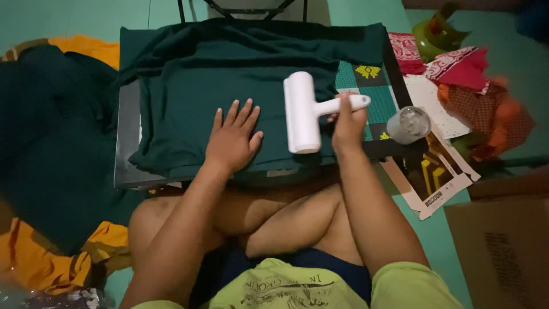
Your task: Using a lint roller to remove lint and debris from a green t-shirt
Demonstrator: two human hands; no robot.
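Observation:
A dark green garment (189, 86) lies spread over a flat grey press plate (127, 143) in front of me. My left hand (231, 137) rests flat on the cloth with its fingers spread. My right hand (347, 123) grips the handle of a white lint roller (302, 111), whose drum lies on the garment just right of my left hand. A patterned teal and black sheet (369, 74) shows from under the garment at the right.
A small clear cup (408, 124) stands to the right of the plate. Printed cards (437, 177) and red patterned cloths (457, 68) lie beyond it. Dark and orange fabric (51, 171) is piled at left. A cardboard box (503, 246) sits at lower right.

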